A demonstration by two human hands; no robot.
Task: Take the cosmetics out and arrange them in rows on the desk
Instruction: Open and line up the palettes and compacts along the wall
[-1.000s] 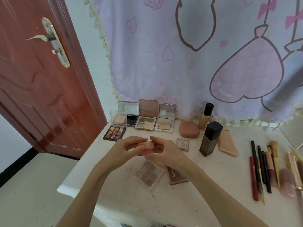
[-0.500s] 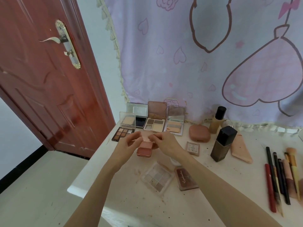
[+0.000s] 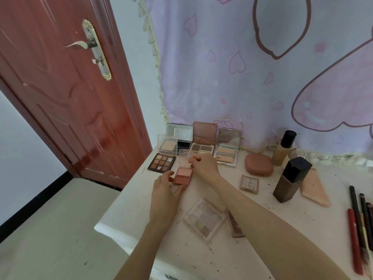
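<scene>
A: From the head view we see the small pink blush compact [image 3: 182,175] resting on the white counter [image 3: 129,201], just in front of the nine-pan brown palette [image 3: 161,163]. Where do the hands sit against it?

B: Our left hand [image 3: 164,196] is at its near left corner, thumb and fingertips curled against the base, so it grips the compact from the side nearest us. Our right hand [image 3: 204,165] is just behind and to the right of it, pinching the clear lid [image 3: 184,158], which stands upright from the back edge.

A: So the compact lies between the two hands, open, with two shades of pink showing in the pan.

B: Yes. Behind it we see a row of open palettes propped against the curtain: a clear-lidded powder [image 3: 167,145], a mirrored case [image 3: 179,134], a brown-lidded palette [image 3: 203,141] and a white one with a mirror [image 3: 227,149].

A: To the right we count a closed round pink compact [image 3: 259,164], a small square pan [image 3: 249,183], a tall dark bottle [image 3: 290,179] and a paler bottle with a black cap [image 3: 283,148] behind it.

B: Nearer us a clear nine-pan palette [image 3: 203,218] lies flat beside our right forearm, and pencils and brushes [image 3: 359,229] lie side by side at the far right.
</scene>
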